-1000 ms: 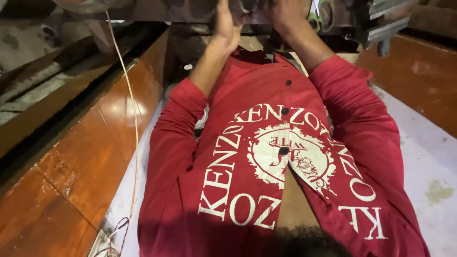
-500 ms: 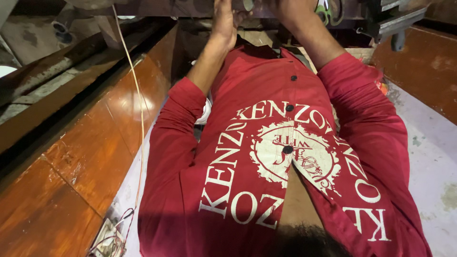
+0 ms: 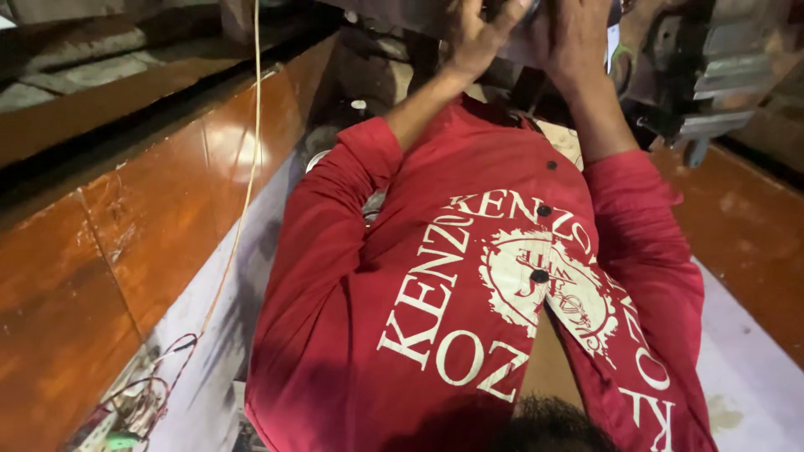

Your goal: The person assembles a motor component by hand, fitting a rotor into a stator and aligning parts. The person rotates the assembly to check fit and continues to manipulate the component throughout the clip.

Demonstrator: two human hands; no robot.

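**Both hands raised to a metal part overhead**

At the top of the view, the fingers of the left hand curl against a grey metal part at the frame's upper edge. The right hand presses on the same part from the other side, its fingers bent around it; the edge of the frame cuts off the tips, so how firm either grip is cannot be told. Both forearms rise bare from pushed-up red sleeves. Below them lies the person's red buttoned shirt with a pale printed emblem. Right of the hands, dark machinery juts out. Glossy orange-brown panels flank the body on the left side, where a thin pale cord runs down to a tangle of red wires. A pale sheet lies under the person.
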